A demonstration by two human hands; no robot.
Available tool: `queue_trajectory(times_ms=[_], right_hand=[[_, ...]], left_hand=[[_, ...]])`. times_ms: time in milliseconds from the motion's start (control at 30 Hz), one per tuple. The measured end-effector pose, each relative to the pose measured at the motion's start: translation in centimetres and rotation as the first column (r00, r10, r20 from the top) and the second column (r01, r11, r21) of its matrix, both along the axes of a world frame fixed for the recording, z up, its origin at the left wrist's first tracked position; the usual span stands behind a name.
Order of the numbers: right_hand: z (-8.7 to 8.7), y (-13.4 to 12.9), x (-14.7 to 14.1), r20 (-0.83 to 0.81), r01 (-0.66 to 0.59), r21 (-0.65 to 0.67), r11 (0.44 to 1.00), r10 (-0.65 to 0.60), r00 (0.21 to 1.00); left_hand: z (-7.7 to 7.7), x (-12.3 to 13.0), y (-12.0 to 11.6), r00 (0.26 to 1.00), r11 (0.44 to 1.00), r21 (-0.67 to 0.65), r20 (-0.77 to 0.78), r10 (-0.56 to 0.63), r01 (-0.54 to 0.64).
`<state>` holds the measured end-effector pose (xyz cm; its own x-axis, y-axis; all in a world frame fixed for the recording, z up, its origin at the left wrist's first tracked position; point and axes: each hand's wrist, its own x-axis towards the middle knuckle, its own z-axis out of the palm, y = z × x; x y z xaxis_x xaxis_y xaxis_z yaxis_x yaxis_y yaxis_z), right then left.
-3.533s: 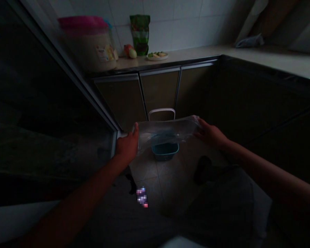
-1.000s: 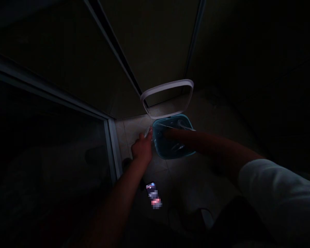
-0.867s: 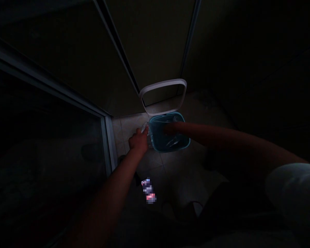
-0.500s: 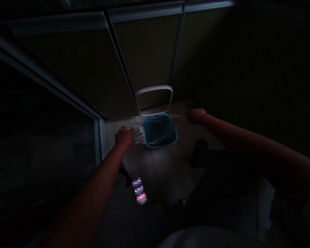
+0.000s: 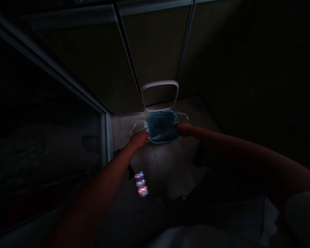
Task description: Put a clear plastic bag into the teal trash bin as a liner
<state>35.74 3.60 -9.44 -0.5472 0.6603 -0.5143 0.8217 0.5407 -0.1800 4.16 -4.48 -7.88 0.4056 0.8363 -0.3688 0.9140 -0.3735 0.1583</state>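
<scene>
Left hand (image 5: 139, 139) and right hand (image 5: 183, 129) at clear plastic bag (image 5: 137, 124) in blue plastic bin (image 5: 161, 126) on tiled floor (image 5: 165, 165); grip unconfirmed.

Left hand curls at the bag's left edge beside the bin rim; right hand lies over the bin's right side. Dim light prevents confirming either hand clenched or released. Bag sags inside the bin, its edges extending past the rim on both sides. White loop handle (image 5: 159, 95) stands at the bin's far side, just before dark cabinet doors (image 5: 157, 51).
</scene>
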Motion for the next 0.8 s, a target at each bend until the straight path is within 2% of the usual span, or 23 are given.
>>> queue_trajectory(times_ms=[133,400,600,800], right_hand=[[-0.4,0.7,-0.1,0.042,0.034,-0.058,0.998,-0.031,0.999],[1.2,0.8,0.2,-0.005,0.187,0.001,0.982,-0.187,0.982],[1.7,-0.5,2.0,-0.097,0.173,-0.022,0.985,-0.174,0.980],[0.9,-1.5,4.6,-0.102,0.228,-0.001,0.974,-0.227,0.969]], left_hand=[[-0.7,-0.7,0.2,0.999,0.999,-0.025,-0.015,0.039,-0.040],[-0.7,0.2,0.0,0.998,0.995,0.080,0.023,0.051,-0.053],[-1.2,0.2,-0.2,1.000,0.997,0.080,0.010,0.013,-0.014],[-1.9,-0.5,-0.5,0.999,0.993,0.116,0.041,-0.010,0.005]])
